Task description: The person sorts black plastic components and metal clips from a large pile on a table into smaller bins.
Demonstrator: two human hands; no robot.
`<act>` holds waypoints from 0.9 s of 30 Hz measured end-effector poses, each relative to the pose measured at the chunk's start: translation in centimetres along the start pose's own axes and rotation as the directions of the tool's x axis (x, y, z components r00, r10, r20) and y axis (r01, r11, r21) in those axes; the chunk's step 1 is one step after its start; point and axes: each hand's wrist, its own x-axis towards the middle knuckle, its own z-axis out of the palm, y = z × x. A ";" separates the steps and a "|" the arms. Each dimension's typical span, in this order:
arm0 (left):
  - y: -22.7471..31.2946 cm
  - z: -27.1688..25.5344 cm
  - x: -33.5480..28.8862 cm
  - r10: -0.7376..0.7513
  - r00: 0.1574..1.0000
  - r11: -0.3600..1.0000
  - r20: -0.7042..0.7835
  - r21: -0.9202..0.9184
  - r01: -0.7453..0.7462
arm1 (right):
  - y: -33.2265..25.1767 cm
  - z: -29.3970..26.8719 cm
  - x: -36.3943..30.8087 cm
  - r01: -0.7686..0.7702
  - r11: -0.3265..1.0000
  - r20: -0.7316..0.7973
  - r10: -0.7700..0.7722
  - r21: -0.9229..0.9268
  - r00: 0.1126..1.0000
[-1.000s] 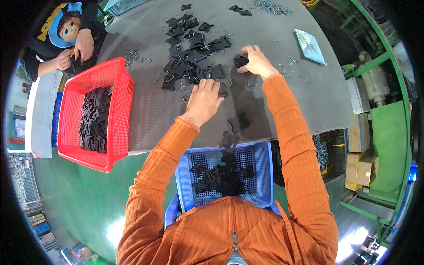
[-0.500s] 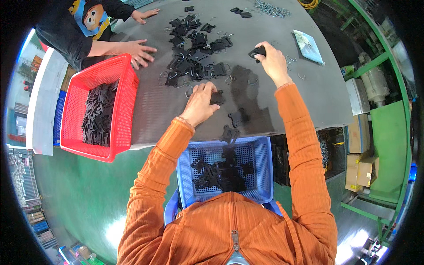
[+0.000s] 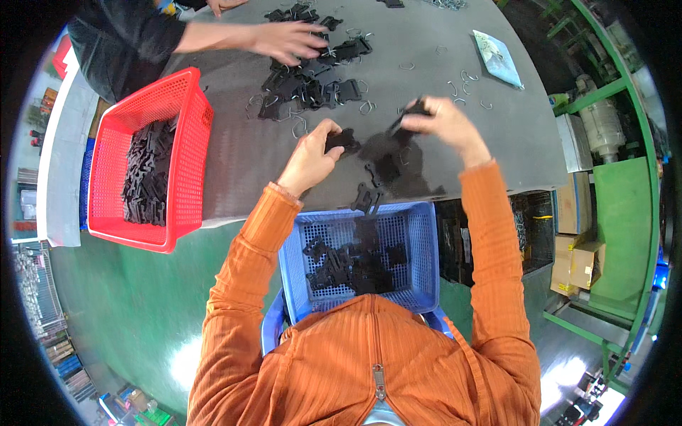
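Note:
My left hand (image 3: pixel 310 157) pinches a flat black plastic piece (image 3: pixel 344 143), shaped like a buckle part, just over the grey table. To its right, my right hand (image 3: pixel 449 128) grips another black plastic piece (image 3: pixel 412 116), its outline blurred by motion. The two pieces are apart, with dark shadows on the table between them. Loose black pieces (image 3: pixel 366 199) lie at the near table edge, above a blue basket (image 3: pixel 430 263) that holds more of them. Beyond my hands spreads a pile of black pieces (image 3: pixel 312 92) mixed with bent metal wire rings (image 3: pixel 367 108).
At the left stands a red basket (image 3: pixel 188 177) full of black parts. A co-worker's hand (image 3: pixel 288 42) reaches over the pile. Loose wire rings (image 3: pixel 465 86) and a pale blue packet (image 3: pixel 496 58) lie on the right of the table (image 3: pixel 511 149). Green metal framing (image 3: pixel 618 92) stands beyond.
My right hand has come nearer to me, bringing its black piece closer to my left hand. My left hand now shows a black piece in its pinch. The co-worker's hand has moved right, over the pile.

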 end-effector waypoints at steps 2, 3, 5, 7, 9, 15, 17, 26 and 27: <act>0.6 -0.1 -0.9 -0.004 0.999 1.000 0.044 -0.004 0.004 | 0.2 2.2 -1.6 0.019 0.990 0.149 0.002 -0.137 0.989; 0.6 0.0 -1.3 0.017 0.998 1.000 0.056 -0.021 -0.016 | -0.2 2.9 -2.1 -0.093 0.989 0.155 0.111 -0.116 0.982; 1.0 0.2 -2.1 0.076 0.988 0.997 0.135 -0.044 -0.071 | 0.7 3.7 -2.1 0.016 0.986 0.071 -0.005 -0.168 0.997; 1.2 0.0 -2.6 0.151 0.956 0.988 0.252 -0.049 -0.143 | 2.2 4.6 -2.2 0.187 0.898 0.047 -0.184 -0.397 0.982; 1.8 -0.4 -4.0 0.208 0.868 0.973 0.450 -0.004 -0.231 | 0.0 6.2 -3.6 0.211 0.878 0.336 -0.062 -0.429 0.940; 2.3 -2.5 -4.4 0.128 0.940 0.992 0.315 -0.054 -0.117 | 0.8 7.0 -5.4 0.380 0.758 -0.024 -0.461 -0.529 0.887; 0.4 -3.0 -2.9 0.144 0.989 0.988 0.026 0.054 -0.145 | 3.2 4.7 -4.6 0.408 0.687 -0.042 -0.537 -0.601 0.842; -3.6 -3.8 5.3 0.350 0.883 0.910 -0.313 0.339 -0.241 | -0.6 5.6 3.7 0.299 0.792 -0.263 -0.491 -0.533 0.831; -3.1 -4.2 5.5 0.307 0.900 0.938 -0.310 0.257 -0.232 | -1.6 6.7 4.6 0.387 0.824 -0.257 -0.514 -0.414 0.819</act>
